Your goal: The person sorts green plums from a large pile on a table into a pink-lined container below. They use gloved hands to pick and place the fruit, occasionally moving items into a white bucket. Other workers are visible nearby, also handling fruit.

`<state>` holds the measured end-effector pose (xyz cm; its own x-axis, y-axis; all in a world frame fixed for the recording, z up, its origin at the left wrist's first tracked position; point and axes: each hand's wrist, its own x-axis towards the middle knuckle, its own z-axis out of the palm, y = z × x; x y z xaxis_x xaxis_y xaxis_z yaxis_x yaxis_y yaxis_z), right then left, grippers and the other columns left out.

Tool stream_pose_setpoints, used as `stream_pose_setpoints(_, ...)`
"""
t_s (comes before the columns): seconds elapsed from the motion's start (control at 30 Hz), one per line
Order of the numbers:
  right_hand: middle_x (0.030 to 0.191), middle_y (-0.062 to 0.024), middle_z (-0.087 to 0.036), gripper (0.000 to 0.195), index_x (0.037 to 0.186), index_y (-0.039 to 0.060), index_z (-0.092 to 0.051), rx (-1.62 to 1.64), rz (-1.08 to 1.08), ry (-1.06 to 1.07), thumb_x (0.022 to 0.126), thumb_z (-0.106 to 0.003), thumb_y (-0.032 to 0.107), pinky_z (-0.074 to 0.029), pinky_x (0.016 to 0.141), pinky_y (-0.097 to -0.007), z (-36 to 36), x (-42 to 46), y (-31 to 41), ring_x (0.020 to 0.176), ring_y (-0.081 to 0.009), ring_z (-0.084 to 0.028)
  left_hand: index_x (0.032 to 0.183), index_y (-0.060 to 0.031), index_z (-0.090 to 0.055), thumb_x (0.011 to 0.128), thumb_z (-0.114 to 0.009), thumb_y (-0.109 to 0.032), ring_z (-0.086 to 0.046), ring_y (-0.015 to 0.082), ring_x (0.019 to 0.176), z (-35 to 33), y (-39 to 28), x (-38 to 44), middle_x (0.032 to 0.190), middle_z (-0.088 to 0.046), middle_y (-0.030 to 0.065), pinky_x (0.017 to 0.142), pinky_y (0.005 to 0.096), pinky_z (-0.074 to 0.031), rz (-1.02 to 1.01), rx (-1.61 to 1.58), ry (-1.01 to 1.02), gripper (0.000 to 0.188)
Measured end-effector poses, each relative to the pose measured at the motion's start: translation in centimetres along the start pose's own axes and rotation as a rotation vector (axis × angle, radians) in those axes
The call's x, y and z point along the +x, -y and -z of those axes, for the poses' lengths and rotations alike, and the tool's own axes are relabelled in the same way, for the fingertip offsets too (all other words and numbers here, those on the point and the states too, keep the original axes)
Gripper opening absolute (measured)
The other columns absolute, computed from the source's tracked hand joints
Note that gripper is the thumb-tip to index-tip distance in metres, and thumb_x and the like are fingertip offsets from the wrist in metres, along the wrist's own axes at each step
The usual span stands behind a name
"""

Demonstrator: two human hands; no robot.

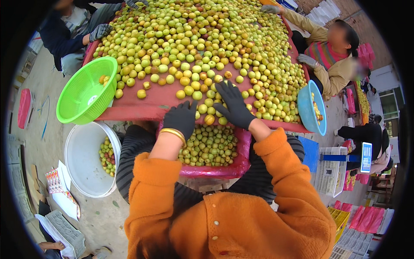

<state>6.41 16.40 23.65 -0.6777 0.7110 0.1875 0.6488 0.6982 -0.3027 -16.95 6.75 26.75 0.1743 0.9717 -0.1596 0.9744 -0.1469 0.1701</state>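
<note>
Green and yellowish jujubes (181, 42) cover much of a sloping red table (139, 105) before me. My left hand (181, 119), in a dark grey glove, is at the table's front lip, its fingertips beside a small group of the fruit. Over the right side of that group my right hand (235, 106) lies palm down, gloved alike, thumb apart from the fingers. Neither hand grips a fruit that I can see; the palms are hidden. Below the lip, between my knees, a crate lined with pink plastic film (223, 171) holds many jujubes (210, 145).
A green plastic basket (85, 92) is at the table's left corner, above a white bucket (85, 158) with some fruit. At the right corner is a blue basin (305, 108). Co-workers' gloved hands (101, 32) rest along both sides. A scale display (366, 157) and white crate (330, 171) stand right.
</note>
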Motion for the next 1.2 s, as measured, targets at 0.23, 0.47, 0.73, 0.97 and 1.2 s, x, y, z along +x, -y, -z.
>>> stream_pose_setpoints(0.23,0.153,-0.0216,-0.044,0.072,0.151,0.0059,-0.042,0.206,-0.284,0.053,0.094,-0.069,0.041,-0.035,0.117,-0.0445,6.5,-5.2,-5.7,0.144,-0.0374,-0.039,0.126,-0.0137,-0.066,0.085,-0.055,-0.001,-0.066,0.0365,0.107,1.0,3.3,0.0,0.121,-0.068,0.0183,0.092,0.0463,-0.053,0.274,-0.357,-0.347,0.044)
stream_pose_setpoints(0.47,0.160,-0.0227,-0.033,0.082,0.154,0.0084,-0.038,0.085,-0.154,0.042,0.090,-0.069,0.050,-0.027,0.120,-0.0460,2.4,-7.1,-8.0,0.147,-0.0372,-0.034,0.131,-0.0133,-0.060,0.094,-0.053,-0.007,-0.065,0.0382,0.108,-2.4,3.7,4.6,0.118,-0.068,0.0203,0.090,0.0451,-0.052,0.156,-0.524,-0.425,0.038)
stream_pose_setpoints(0.73,0.162,-0.0213,-0.029,0.083,0.157,0.0248,-0.033,-0.002,-0.112,0.138,0.088,-0.065,0.057,-0.018,0.121,-0.0573,1.0,-6.9,-6.9,0.146,-0.0402,-0.035,0.143,-0.0179,-0.056,0.092,-0.069,-0.033,-0.060,0.0322,0.125,-4.4,2.8,5.6,0.151,-0.050,0.0141,0.100,0.0391,-0.050,0.011,-0.628,-0.364,0.054)
stream_pose_setpoints(0.97,0.163,-0.0199,-0.027,0.082,0.157,0.0270,-0.031,-0.039,-0.128,0.174,0.088,-0.065,0.057,-0.019,0.121,-0.0574,1.0,-7.0,-6.7,0.145,-0.0390,-0.037,0.138,-0.0181,-0.061,0.091,-0.073,-0.028,-0.068,0.0213,0.113,-5.0,1.9,4.2,0.127,-0.070,0.0076,0.097,0.0340,-0.052,0.029,-0.902,-0.295,0.050)
stream_pose_setpoints(1.2,0.159,-0.0192,-0.034,0.076,0.152,0.0225,-0.043,0.059,-0.082,0.140,0.087,-0.068,0.054,-0.037,0.111,-0.0500,0.9,-6.3,-4.4,0.133,-0.0390,-0.051,0.136,-0.0154,-0.063,0.089,-0.076,-0.027,-0.064,0.0166,0.118,-5.8,0.2,2.4,0.132,-0.067,0.0061,0.101,0.0330,-0.051,-0.066,-0.943,-0.236,0.050)
